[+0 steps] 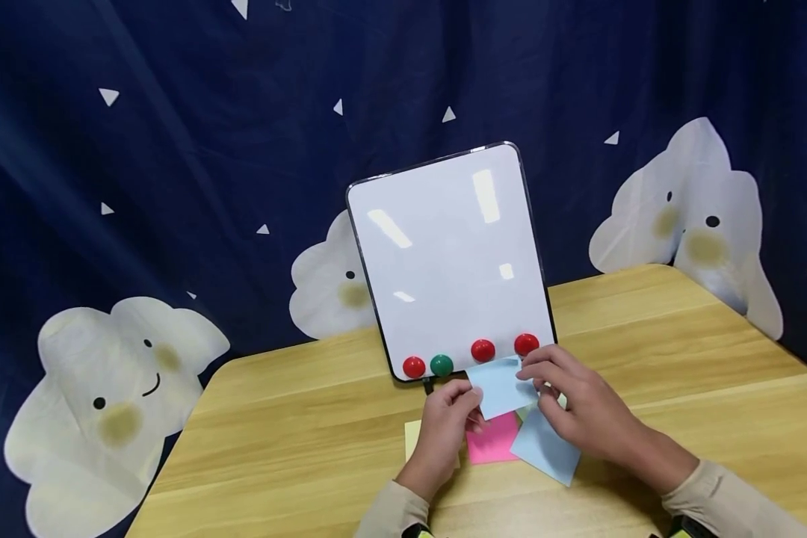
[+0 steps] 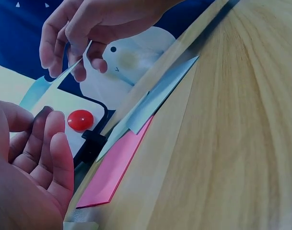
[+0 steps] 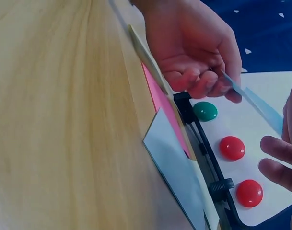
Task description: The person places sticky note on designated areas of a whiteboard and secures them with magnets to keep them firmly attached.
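Observation:
My left hand pinches the left edge of a light blue sticky note between thumb and fingers. At the note's right edge, the fingers of my right hand are curled about its upper corner. The note is raised above the table and looks bent in the left wrist view. Below it lie a pink sticky note pad, a blue pad set at an angle, and a pale green one, mostly covered. A yellow pad is partly hidden behind my left hand.
Just beyond my hands a whiteboard with a black frame leans back on the wooden table. Three red magnets and a green magnet sit along its lower edge. A dark blue curtain with cloud faces hangs behind.

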The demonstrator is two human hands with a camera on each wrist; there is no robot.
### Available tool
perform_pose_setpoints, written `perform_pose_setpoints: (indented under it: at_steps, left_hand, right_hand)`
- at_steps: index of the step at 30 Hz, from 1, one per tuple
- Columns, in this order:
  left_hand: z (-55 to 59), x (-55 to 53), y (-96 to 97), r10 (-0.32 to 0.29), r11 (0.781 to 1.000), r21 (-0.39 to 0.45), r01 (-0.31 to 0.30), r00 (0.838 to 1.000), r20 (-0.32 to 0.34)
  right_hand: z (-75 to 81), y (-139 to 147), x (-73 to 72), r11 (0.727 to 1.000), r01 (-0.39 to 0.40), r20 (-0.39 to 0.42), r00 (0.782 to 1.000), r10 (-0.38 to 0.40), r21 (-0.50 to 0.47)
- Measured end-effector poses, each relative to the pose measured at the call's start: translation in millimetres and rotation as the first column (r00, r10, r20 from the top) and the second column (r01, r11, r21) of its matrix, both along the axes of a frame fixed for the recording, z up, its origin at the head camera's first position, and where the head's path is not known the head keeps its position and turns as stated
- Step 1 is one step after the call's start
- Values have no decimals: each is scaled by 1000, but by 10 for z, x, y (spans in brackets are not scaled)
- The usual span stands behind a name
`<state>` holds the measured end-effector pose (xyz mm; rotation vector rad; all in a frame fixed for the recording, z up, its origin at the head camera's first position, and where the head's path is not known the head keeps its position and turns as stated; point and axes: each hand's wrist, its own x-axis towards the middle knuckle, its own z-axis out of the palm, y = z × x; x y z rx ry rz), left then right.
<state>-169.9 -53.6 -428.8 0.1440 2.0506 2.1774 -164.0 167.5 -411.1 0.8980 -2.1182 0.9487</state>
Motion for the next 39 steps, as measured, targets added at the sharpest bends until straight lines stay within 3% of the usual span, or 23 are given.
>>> perform_pose_setpoints:
  at_steps: [8,16,23,29,39]
  left_hand:
    - [-18,6,14,21,1000,-9,-21,1000,-4]
    - [9,-14,-15,62,998,-18,-62,998,-1]
    - [-11,-29,-10,71,997,6,-71,997,-5]
    - [-40,-23,-36,81,996,40,-81,997,-3]
    - [-52,-77,-54,87,994,64,-87,996,1]
  right_hand:
    - [43,87,-86,992,119,84,989,-122,40]
    - [147,36,-291,955,275,173,941,-291,112]
    - [136,16,-451,929,331,225,904,-363,167]
    - [70,-32,-493,906,369,262,872,-415,208]
    - [-51,-46,-489,883,396,251,854,-455,251]
